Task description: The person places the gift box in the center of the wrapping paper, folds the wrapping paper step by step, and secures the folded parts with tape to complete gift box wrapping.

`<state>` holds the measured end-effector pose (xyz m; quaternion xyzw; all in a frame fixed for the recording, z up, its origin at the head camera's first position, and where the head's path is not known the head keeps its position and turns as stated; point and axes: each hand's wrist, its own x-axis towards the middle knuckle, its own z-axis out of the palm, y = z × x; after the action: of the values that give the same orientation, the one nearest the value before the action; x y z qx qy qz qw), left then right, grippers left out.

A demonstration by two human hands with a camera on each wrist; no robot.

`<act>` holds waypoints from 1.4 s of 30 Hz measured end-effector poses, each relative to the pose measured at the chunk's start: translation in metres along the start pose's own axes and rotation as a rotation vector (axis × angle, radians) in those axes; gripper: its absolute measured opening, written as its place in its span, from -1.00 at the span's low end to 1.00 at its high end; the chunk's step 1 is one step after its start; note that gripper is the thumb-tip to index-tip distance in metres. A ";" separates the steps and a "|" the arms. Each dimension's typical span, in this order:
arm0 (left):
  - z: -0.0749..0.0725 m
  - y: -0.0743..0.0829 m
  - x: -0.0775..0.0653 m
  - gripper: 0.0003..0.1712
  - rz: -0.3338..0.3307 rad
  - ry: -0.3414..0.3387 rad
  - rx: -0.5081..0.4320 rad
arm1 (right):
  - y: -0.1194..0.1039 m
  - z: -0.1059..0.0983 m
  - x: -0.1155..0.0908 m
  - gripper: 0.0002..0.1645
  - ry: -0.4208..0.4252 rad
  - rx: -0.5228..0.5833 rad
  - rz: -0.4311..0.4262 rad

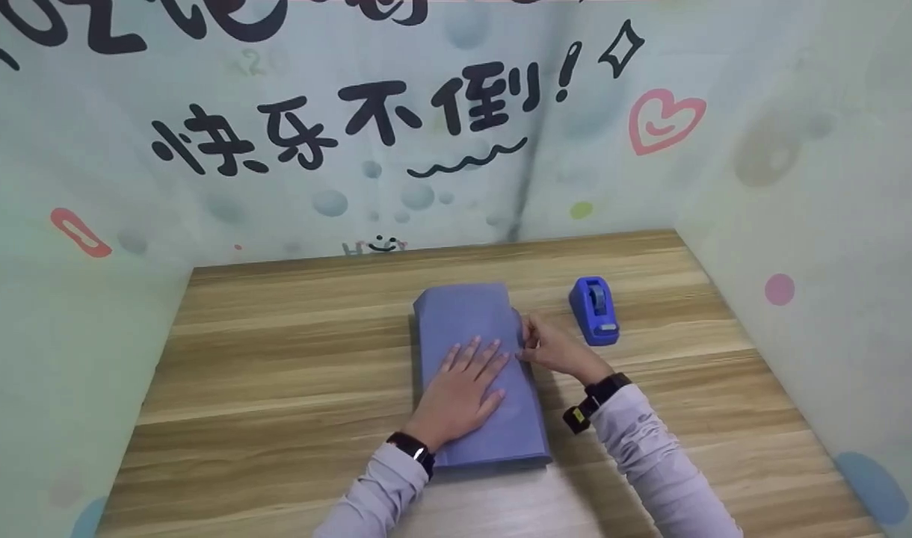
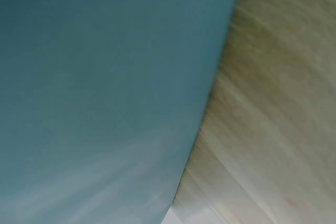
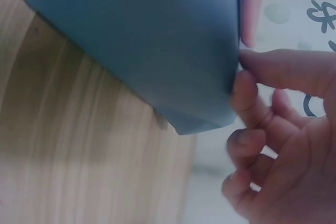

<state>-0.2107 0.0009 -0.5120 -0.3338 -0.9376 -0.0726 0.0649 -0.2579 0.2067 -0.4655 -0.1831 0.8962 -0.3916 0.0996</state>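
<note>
A long box-shaped parcel in blue-violet paper (image 1: 471, 317) lies on the wooden table. Spread flat on its top is my left hand (image 1: 460, 396), fingers pointing away from me. At the parcel's right edge, my right hand (image 1: 557, 347) pinches the paper between thumb and index finger. The right wrist view shows this pinch close up, with the other fingers of the right hand (image 3: 286, 124) curled below the edge of the blue paper (image 3: 157, 40). In the left wrist view, the parcel's smooth blue side (image 2: 105, 87) fills the left part, and the hand itself is out of sight.
A blue tape dispenser (image 1: 595, 312) stands on the table just beyond my right hand. Pale printed sheets (image 1: 291, 217) with dark lettering and coloured shapes wall in the wooden table (image 1: 291, 373) at the back and both sides.
</note>
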 end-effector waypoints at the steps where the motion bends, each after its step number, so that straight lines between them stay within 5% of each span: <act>1: 0.000 0.000 0.000 -0.36 0.001 0.004 -0.002 | 0.000 -0.001 0.000 -0.76 -0.001 -0.009 0.013; 8: 0.000 0.002 -0.001 -0.36 0.000 0.014 -0.021 | 0.011 -0.004 -0.002 -0.76 -0.062 0.062 0.127; 16: -0.001 0.000 -0.002 -0.36 -0.010 0.046 -0.074 | 0.041 0.001 -0.007 -0.51 -0.154 0.229 0.189; 22: -0.006 -0.006 -0.006 -0.45 -0.033 0.196 -0.314 | 0.050 0.008 -0.011 -0.51 -0.168 0.400 0.160; 26: -0.010 -0.012 -0.016 -0.43 -0.132 0.252 -0.461 | 0.048 0.013 -0.015 -0.56 -0.107 0.378 0.206; 30: -0.013 -0.020 -0.036 -0.26 -0.323 0.216 -0.592 | 0.039 0.021 -0.023 -0.64 0.027 0.328 0.265; 33: -0.015 -0.026 -0.051 -0.14 -0.417 0.153 -0.774 | 0.028 0.028 -0.030 -0.49 0.079 0.341 0.290; 37: -0.016 -0.029 -0.065 -0.10 -0.421 0.059 -1.006 | 0.014 0.037 -0.038 -0.26 0.040 0.342 0.284; 42: -0.014 -0.025 -0.069 -0.20 -0.446 0.071 -1.058 | 0.003 0.047 -0.041 -0.22 0.007 0.376 0.230</act>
<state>-0.1724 -0.0635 -0.5127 -0.1124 -0.8186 -0.5550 -0.0964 -0.2059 0.1944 -0.4977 -0.0564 0.8227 -0.5385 0.1730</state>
